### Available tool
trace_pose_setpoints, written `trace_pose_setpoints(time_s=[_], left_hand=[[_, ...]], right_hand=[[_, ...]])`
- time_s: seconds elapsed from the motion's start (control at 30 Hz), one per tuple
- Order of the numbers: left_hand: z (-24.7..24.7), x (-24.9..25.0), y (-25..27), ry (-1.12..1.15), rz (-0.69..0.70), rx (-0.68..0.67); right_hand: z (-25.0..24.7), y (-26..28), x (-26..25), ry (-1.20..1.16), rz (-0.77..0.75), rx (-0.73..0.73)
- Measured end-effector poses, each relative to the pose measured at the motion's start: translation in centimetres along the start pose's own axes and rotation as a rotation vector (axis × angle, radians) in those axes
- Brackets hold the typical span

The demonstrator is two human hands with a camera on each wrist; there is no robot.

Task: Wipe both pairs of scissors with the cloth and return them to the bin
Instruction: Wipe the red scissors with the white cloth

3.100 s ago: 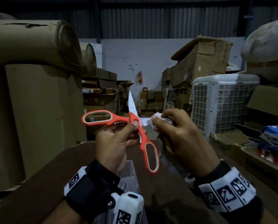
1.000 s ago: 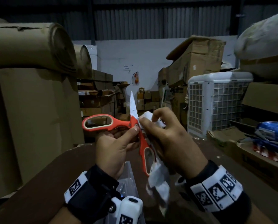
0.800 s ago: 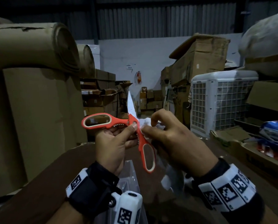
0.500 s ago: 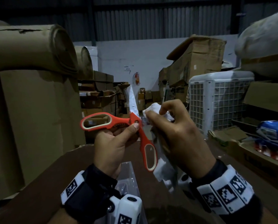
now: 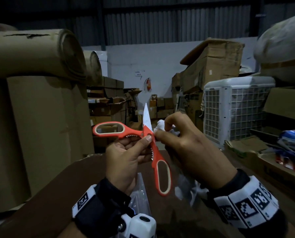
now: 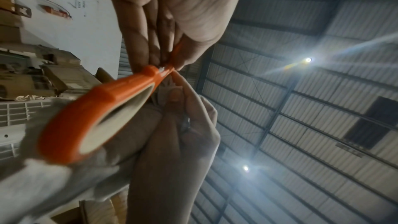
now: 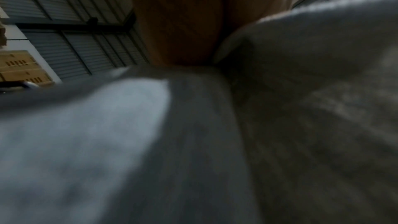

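Right hand (image 5: 191, 148) fingers curl round the cloth (image 5: 160, 127) and pinch it onto the second blade, right at the pivot of the scissors (image 5: 147, 136); half a second ago the wad sat higher, out toward the blade tip at 1 o'clock of the pivot. So the stroke has run back to the root. That blade is hidden under the cloth and fingers.

Left hand (image 5: 126, 158) grip unchanged: thumb pressed on the pivot, fingers curled under the toothed necks of the handles. Scissors are open wide, held in the air over the brown table (image 5: 45, 200); bare blade points to 12, one loop at 9, the other at 6. Cloth tail hangs at 5 o'clock of the pivot.

Right wrist view is all blurred cloth (image 7: 129, 142), no finger detail there.

Clear bin (image 5: 141, 188) sits below the left wrist at 6, mostly hidden. Second pair is not visible.

Read: mid-wipe on the first pair, repeated passes on one blade. Upright blade probably follows, then the bin drop. Bare edge close to the thumbs, so slip risk.
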State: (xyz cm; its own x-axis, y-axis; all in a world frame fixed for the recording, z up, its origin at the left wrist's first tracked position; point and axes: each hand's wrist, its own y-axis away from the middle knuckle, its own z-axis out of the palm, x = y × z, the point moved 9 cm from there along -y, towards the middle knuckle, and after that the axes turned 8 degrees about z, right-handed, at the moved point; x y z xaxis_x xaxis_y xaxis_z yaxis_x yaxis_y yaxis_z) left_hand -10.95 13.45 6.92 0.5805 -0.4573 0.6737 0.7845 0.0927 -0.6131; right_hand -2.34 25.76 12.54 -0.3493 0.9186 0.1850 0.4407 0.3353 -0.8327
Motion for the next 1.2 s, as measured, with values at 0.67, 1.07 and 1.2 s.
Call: trace_pose_setpoints(time_s=[0.67,1.07,1.2], left_hand=[[0.3,0.7,-0.4,0.048,0.031,-0.007],[0.0,-0.2,0.1,0.044,-0.024,0.025],[0.1,-0.2,-0.1,0.064,-0.008,0.034]], right_hand=[[-3.2,0.0,4.4,-0.349,0.225,-0.057],[-0.8,0.4,2.6,-0.516,0.328,0.18],[-0.7,0.5,3.8,-0.437,0.355,0.23]])
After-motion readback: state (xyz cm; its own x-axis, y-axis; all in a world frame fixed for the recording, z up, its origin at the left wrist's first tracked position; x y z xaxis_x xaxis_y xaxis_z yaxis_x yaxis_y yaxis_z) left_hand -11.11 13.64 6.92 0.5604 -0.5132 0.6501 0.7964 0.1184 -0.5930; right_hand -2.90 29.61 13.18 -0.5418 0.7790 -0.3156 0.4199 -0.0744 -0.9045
